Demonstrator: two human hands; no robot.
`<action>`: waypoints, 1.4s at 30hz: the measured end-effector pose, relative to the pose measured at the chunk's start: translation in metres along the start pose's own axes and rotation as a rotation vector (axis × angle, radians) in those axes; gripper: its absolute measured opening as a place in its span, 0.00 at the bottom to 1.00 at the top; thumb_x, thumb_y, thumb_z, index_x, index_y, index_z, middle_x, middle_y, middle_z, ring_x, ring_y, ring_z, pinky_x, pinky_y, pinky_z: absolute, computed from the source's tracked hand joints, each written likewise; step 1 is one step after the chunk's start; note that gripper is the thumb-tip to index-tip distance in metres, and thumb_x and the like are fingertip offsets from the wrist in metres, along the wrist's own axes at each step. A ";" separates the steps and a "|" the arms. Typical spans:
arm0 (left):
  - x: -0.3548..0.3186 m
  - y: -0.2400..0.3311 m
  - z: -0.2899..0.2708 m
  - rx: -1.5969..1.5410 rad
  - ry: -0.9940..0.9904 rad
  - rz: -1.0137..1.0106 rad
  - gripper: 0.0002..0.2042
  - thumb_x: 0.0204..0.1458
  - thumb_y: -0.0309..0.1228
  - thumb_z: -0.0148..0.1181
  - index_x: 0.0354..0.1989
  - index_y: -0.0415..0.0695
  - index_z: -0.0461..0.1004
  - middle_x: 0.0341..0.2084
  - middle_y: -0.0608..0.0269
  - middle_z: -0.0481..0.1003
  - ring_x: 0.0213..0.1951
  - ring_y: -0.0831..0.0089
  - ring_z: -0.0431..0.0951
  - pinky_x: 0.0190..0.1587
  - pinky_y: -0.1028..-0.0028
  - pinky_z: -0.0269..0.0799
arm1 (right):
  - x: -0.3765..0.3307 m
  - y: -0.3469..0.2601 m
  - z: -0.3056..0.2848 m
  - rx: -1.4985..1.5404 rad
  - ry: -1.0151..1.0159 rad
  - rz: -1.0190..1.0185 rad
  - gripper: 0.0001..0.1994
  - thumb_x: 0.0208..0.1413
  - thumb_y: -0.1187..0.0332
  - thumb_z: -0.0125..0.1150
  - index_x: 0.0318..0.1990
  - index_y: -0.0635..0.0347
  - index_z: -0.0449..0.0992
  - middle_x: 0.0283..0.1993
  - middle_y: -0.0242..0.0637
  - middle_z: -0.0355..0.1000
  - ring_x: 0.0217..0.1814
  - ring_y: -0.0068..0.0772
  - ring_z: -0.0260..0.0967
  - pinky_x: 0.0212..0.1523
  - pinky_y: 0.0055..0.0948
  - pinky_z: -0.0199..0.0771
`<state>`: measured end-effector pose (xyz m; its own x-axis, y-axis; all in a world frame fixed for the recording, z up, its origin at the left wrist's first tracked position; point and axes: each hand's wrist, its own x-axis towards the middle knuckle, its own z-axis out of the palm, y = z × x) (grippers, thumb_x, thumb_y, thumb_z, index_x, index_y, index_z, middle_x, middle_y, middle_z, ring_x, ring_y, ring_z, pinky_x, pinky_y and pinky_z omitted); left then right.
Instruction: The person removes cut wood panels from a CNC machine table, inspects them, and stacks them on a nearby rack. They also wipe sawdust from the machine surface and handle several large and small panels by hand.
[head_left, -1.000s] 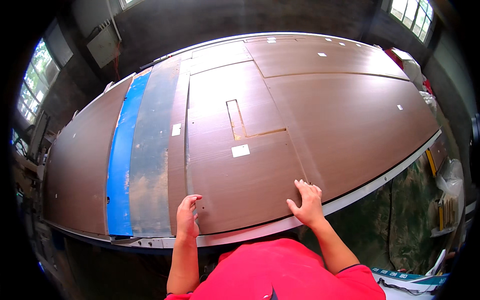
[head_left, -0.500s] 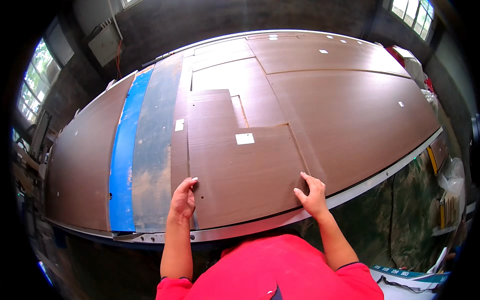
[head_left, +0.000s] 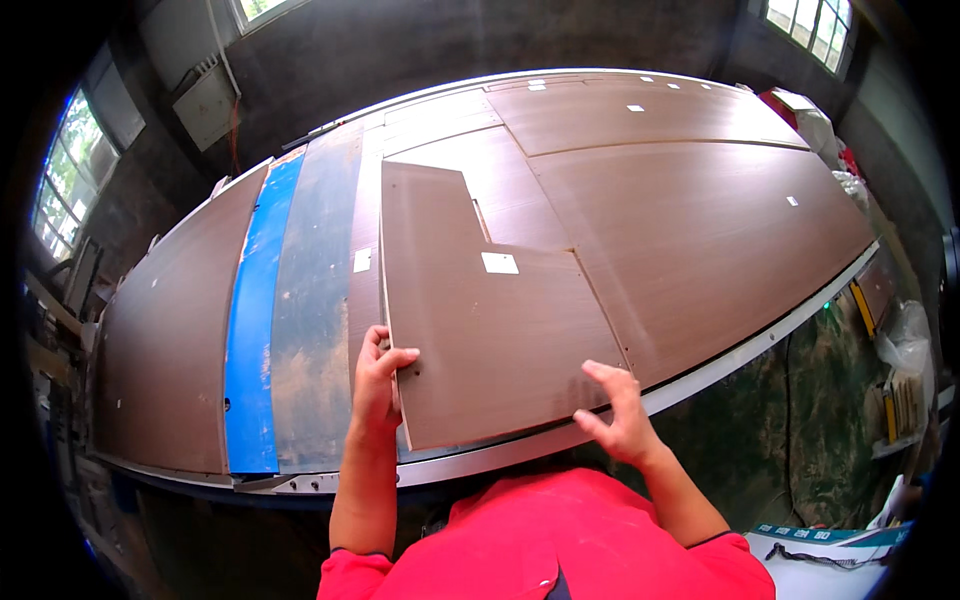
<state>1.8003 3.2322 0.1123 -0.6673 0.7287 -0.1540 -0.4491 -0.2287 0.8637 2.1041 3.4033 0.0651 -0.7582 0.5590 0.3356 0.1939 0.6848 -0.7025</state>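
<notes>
An L-shaped brown wood-grain panel (head_left: 490,340) lies in front of me, its left edge lifted off the sheets below. My left hand (head_left: 378,375) is closed round that left edge near the front corner, thumb on top and fingers beneath. At the panel's near right corner, my right hand (head_left: 622,415) has its thumb and fingers apart and holds nothing; whether a fingertip touches the panel I cannot tell. A white label (head_left: 500,263) is stuck on the panel by its inner corner. Small dark holes show along the panel's left side.
More cut brown panels (head_left: 700,230) cover the wide table to the right and beyond. A blue strip (head_left: 258,330) and a dusty grey strip (head_left: 320,300) run along the left, beside another brown panel (head_left: 170,340). A metal rail (head_left: 480,462) edges the table's near side.
My left hand has closed on the panel's left edge and raised it, tilting the panel. My right hand has moved slightly down and opened wider.
</notes>
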 end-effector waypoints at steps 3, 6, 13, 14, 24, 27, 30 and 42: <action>0.006 0.021 0.048 0.122 -0.021 0.049 0.18 0.49 0.22 0.60 0.47 0.40 0.61 0.34 0.54 0.74 0.35 0.72 0.77 0.37 0.73 0.76 | 0.009 -0.045 -0.009 -0.001 -0.109 -0.150 0.37 0.46 0.56 0.70 0.63 0.60 0.66 0.65 0.46 0.64 0.68 0.48 0.58 0.68 0.42 0.54; 0.006 0.042 0.094 0.291 -0.092 0.137 0.20 0.52 0.32 0.63 0.48 0.39 0.61 0.36 0.53 0.73 0.37 0.73 0.75 0.37 0.73 0.74 | 0.022 -0.082 -0.014 -0.067 0.000 -0.230 0.38 0.44 0.60 0.72 0.64 0.59 0.64 0.63 0.45 0.65 0.66 0.50 0.60 0.65 0.43 0.59; 0.022 0.042 0.172 0.367 -0.442 0.270 0.31 0.59 0.52 0.54 0.61 0.40 0.61 0.51 0.46 0.73 0.50 0.65 0.76 0.49 0.67 0.74 | 0.054 -0.068 -0.033 -0.315 0.544 -0.205 0.15 0.47 0.74 0.68 0.43 0.63 0.73 0.38 0.46 0.73 0.37 0.51 0.72 0.36 0.38 0.73; 0.030 0.036 0.172 0.323 -0.512 0.282 0.32 0.59 0.53 0.52 0.63 0.41 0.60 0.53 0.45 0.73 0.52 0.63 0.77 0.51 0.66 0.74 | 0.056 -0.065 -0.040 -0.335 0.583 -0.227 0.09 0.47 0.76 0.68 0.35 0.63 0.73 0.32 0.46 0.72 0.31 0.50 0.71 0.30 0.36 0.72; 0.046 -0.058 0.080 0.320 -0.419 -0.135 0.19 0.64 0.44 0.45 0.53 0.41 0.68 0.45 0.54 0.78 0.44 0.67 0.79 0.49 0.67 0.73 | 0.052 0.010 -0.111 0.353 0.809 0.161 0.11 0.56 0.74 0.66 0.46 0.66 0.77 0.46 0.35 0.76 0.47 0.26 0.72 0.47 0.25 0.71; 0.031 -0.066 0.049 0.289 -0.309 -0.181 0.17 0.65 0.42 0.44 0.49 0.42 0.70 0.41 0.55 0.79 0.40 0.68 0.79 0.47 0.67 0.73 | 0.039 0.053 -0.136 0.586 0.853 0.299 0.18 0.54 0.76 0.66 0.53 0.62 0.73 0.50 0.33 0.74 0.50 0.28 0.70 0.51 0.28 0.70; 0.023 -0.071 0.023 0.266 -0.188 -0.175 0.16 0.64 0.42 0.44 0.46 0.42 0.72 0.38 0.55 0.80 0.37 0.68 0.79 0.46 0.68 0.73 | 0.025 0.100 -0.155 0.882 0.874 0.378 0.21 0.54 0.77 0.66 0.56 0.60 0.71 0.50 0.32 0.73 0.51 0.30 0.70 0.53 0.31 0.69; -0.009 -0.086 -0.010 0.162 0.012 -0.202 0.16 0.63 0.42 0.45 0.44 0.42 0.73 0.37 0.54 0.79 0.35 0.66 0.79 0.45 0.67 0.73 | -0.014 0.248 -0.152 1.362 0.788 0.615 0.19 0.59 0.73 0.60 0.58 0.61 0.69 0.54 0.39 0.73 0.56 0.41 0.71 0.58 0.44 0.71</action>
<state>1.8386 3.2392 0.0348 -0.5817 0.7408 -0.3359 -0.4735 0.0274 0.8804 2.2569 3.6363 -0.0181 -0.2260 0.9387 -0.2604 -0.6371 -0.3446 -0.6895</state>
